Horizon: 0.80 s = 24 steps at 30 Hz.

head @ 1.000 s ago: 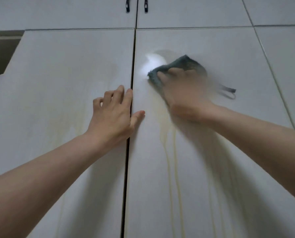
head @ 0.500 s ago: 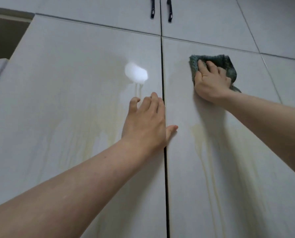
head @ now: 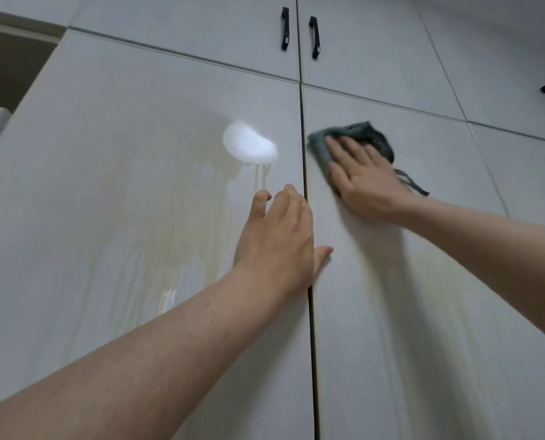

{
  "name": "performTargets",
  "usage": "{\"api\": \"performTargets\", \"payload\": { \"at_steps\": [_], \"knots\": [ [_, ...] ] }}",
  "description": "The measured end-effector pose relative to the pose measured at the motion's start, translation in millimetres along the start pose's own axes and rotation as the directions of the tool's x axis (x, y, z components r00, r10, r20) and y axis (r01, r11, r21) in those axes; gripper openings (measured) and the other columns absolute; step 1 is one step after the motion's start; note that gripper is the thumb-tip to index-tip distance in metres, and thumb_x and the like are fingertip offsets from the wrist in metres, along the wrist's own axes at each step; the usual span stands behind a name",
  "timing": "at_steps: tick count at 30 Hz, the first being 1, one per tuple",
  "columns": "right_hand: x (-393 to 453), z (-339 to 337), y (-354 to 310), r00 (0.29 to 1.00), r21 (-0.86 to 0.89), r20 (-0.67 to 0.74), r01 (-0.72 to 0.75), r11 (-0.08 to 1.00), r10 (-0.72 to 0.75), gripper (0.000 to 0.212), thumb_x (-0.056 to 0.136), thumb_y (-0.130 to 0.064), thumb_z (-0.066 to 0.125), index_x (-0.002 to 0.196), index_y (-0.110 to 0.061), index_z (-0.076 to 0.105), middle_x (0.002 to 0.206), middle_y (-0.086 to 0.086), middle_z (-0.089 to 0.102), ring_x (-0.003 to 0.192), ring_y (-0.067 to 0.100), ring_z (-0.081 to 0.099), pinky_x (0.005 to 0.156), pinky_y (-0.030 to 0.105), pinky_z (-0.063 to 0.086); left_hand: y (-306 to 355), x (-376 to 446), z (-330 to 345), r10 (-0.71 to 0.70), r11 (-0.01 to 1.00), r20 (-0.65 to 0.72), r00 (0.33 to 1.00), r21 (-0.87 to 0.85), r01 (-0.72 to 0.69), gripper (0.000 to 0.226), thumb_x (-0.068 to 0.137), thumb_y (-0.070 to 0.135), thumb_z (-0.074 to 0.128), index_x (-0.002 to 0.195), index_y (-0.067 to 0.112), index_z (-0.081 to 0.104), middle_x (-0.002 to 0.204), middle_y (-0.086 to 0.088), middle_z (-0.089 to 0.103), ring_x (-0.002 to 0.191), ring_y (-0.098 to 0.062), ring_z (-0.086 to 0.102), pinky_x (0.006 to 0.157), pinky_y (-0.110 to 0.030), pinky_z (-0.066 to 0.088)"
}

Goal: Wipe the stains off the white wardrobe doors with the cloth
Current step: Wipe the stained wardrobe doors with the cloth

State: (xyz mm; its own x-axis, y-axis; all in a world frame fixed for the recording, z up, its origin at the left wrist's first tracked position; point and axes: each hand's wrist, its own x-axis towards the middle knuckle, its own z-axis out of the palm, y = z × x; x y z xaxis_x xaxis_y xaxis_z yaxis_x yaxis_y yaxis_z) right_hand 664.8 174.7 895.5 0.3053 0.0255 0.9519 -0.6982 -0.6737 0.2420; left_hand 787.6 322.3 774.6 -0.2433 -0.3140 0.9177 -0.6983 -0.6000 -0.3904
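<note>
Wardrobe doors (head: 138,185), smooth white panels, carry yellowish drip stains (head: 157,249). Left hand (head: 277,239) lies open by the centre seam. Right hand (head: 364,179), fingers spread, presses the crumpled grey-green cloth (head: 353,131) flat near the right door's upper-left corner.

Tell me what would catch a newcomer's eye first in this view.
Probably the bright white glare spot high on the left door, with yellowish drip stains running down below it. Next, the right hand pressing a dark grey-green cloth flat on the right door, just beside the centre gap. The left hand braces on the left door's edge.
</note>
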Motion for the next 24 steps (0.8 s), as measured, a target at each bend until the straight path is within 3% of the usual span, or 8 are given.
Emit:
{"api": "performTargets", "payload": {
  "at_steps": [3, 5, 12, 15, 17, 19, 22, 24],
  "knots": [
    [32, -15, 12, 0.937, 0.188, 0.006, -0.345, 0.920, 0.350, 0.055, 0.102, -0.045, 0.020, 0.156, -0.037, 0.011, 0.165, -0.002, 0.006, 0.150, 0.026, 0.005, 0.121, 0.040, 0.001, -1, 0, 1, 0.010, 1.000, -0.011, 1.000, -0.015, -0.010, 0.077, 0.100, 0.060, 0.025, 0.151, 0.002, 0.021, 0.158, -0.014, 0.020, 0.144, -0.024, 0.018, 0.116, -0.044, 0.010],
    [32, -12, 0, 0.909, 0.260, -0.027, -0.395, 0.881, 0.416, 0.054, 0.101, -0.043, 0.023, 0.154, -0.039, 0.017, 0.163, -0.001, 0.011, 0.148, 0.029, 0.008, 0.119, 0.044, 0.003, -3, 0, 2, 0.014, 1.000, -0.012, 1.000, -0.026, -0.014, 0.076, 0.099, 0.061, 0.027, 0.149, 0.004, 0.025, 0.157, -0.013, 0.023, 0.142, -0.024, 0.021, 0.115, -0.043, 0.010],
    [-18, -1, -79, 0.993, 0.365, -0.086, -0.039, 0.930, 0.076, 0.048, 0.103, -0.044, 0.022, 0.150, -0.048, 0.023, 0.159, -0.012, 0.018, 0.142, 0.017, 0.009, 0.112, 0.039, 0.006, -3, 1, 3, -0.010, 1.000, -0.032, 0.999, -0.025, 0.010, 0.071, 0.095, 0.063, 0.029, 0.144, 0.012, 0.038, 0.144, -0.004, 0.039, 0.129, -0.022, 0.035, 0.110, -0.040, 0.016],
    [-25, -5, -79, 0.996, 0.360, -0.075, 0.079, 0.930, -0.056, 0.046, 0.103, -0.045, 0.022, 0.149, -0.052, 0.023, 0.159, -0.018, 0.017, 0.143, 0.014, 0.007, 0.112, 0.036, 0.005, -4, -1, 3, -0.012, 0.999, -0.045, 0.999, -0.044, 0.010, 0.063, 0.096, 0.057, 0.030, 0.138, 0.014, 0.049, 0.130, -0.001, 0.052, 0.122, -0.020, 0.044, 0.106, -0.036, 0.017],
    [-21, -6, -68, 0.991, 0.308, -0.059, 0.131, 0.942, -0.118, 0.047, 0.103, -0.047, 0.023, 0.149, -0.053, 0.020, 0.160, -0.018, 0.015, 0.144, 0.015, 0.007, 0.114, 0.038, 0.006, -11, -3, 0, -0.008, 0.998, -0.058, 0.998, -0.059, 0.005, 0.058, 0.096, 0.051, 0.027, 0.136, 0.016, 0.051, 0.133, 0.002, 0.055, 0.122, -0.019, 0.048, 0.107, -0.036, 0.019],
    [-5, -9, -51, 0.997, 0.257, -0.053, 0.071, 0.964, -0.059, 0.050, 0.101, -0.053, 0.027, 0.150, -0.050, 0.019, 0.161, -0.015, 0.015, 0.146, 0.023, 0.011, 0.116, 0.043, 0.008, -21, -6, -4, -0.012, 0.999, -0.062, 0.998, -0.041, 0.010, 0.053, 0.098, 0.045, 0.024, 0.136, 0.019, 0.050, 0.141, 0.003, 0.053, 0.128, -0.020, 0.048, 0.108, -0.036, 0.019],
    [18, -19, -46, 0.986, 0.311, -0.027, -0.147, 0.939, 0.164, 0.053, 0.099, -0.056, 0.031, 0.150, -0.045, 0.025, 0.159, -0.008, 0.020, 0.142, 0.029, 0.014, 0.113, 0.045, 0.012, -44, -13, -8, -0.126, 0.992, -0.061, 0.990, -0.032, 0.124, 0.056, 0.097, 0.042, 0.022, 0.146, 0.023, 0.042, 0.154, -0.001, 0.042, 0.140, -0.021, 0.037, 0.109, -0.036, 0.013],
    [17, -18, -70, 0.988, 0.317, -0.036, -0.131, 0.939, 0.150, 0.051, 0.099, -0.054, 0.031, 0.149, -0.044, 0.030, 0.156, -0.005, 0.024, 0.138, 0.030, 0.017, 0.109, 0.046, 0.015, -66, -17, -9, -0.238, 0.971, -0.043, 0.970, -0.043, 0.236, 0.057, 0.100, 0.042, 0.022, 0.154, 0.024, 0.030, 0.162, -0.002, 0.026, 0.145, -0.022, 0.026, 0.112, -0.039, 0.010]
  ]
}}
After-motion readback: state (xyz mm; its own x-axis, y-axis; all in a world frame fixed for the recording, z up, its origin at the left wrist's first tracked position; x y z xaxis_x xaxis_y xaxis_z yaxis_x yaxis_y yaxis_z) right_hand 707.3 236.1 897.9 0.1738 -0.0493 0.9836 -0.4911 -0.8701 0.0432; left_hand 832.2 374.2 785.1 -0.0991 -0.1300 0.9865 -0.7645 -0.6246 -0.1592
